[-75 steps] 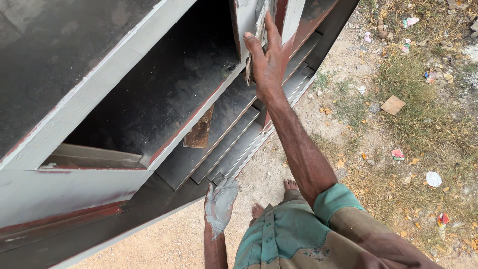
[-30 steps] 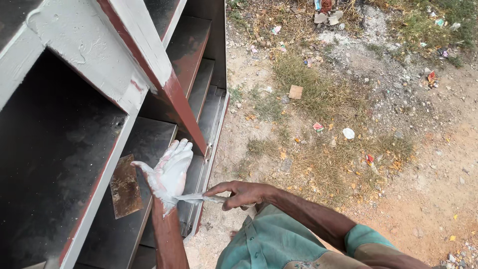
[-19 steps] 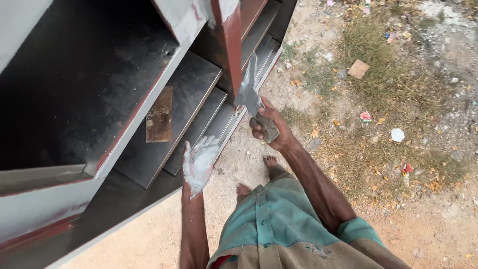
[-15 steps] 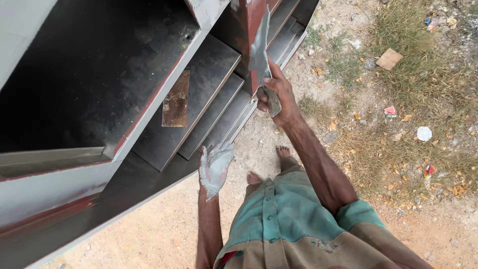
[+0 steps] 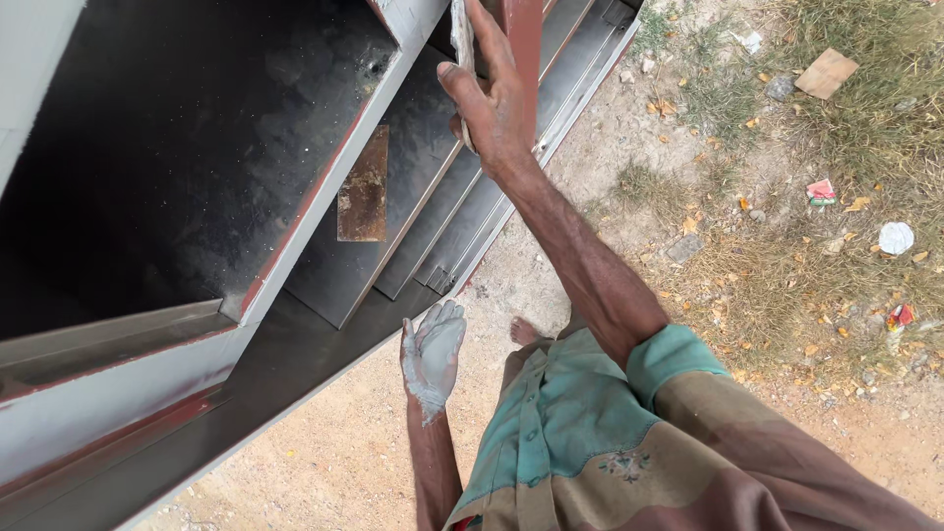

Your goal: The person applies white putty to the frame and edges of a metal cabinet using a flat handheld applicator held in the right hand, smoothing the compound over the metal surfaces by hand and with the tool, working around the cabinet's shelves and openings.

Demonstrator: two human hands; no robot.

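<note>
the right hand (image 5: 497, 103) reaches up and away to the far top of the view, fingers curled around a thin flat scraper blade (image 5: 460, 39), pale and crusted with grey paste, its upper end cut off by the top edge. the blade lies against a rust-red upright edge (image 5: 523, 49) of a big grey metal cabinet (image 5: 128, 403); how the thumb grips behind the blade is hard to make out.

the left hand (image 5: 433, 356) hangs lower, near the middle, palm up and fingers loosely spread, holding nothing; it is coated all over in chalky grey-white paste. it sits just beside the cabinet's near sloping rim without clearly touching it.

the cabinet fills the left side: sheet steel, primed matt grey with dusty smears, red-brown primer showing along the folded edges. a deep dark compartment (image 5: 187, 167) opens at far left, its inside shadowed. to its right lie stepped flat shelves (image 5: 433, 216), and on one rests a rusty rectangular plate (image 5: 364, 197), rough and brown.

right of the cabinet is sandy ground (image 5: 324, 462) that turns to dry grass (image 5: 787, 265) scattered with litter: a flat tan cardboard square (image 5: 826, 72) at far right, a crumpled red wrapper (image 5: 820, 191), a white crushed piece (image 5: 896, 237), a small red and yellow scrap (image 5: 898, 318) near the right edge. a bare foot (image 5: 526, 330) shows partly behind the teal shirt (image 5: 560, 423).
</note>
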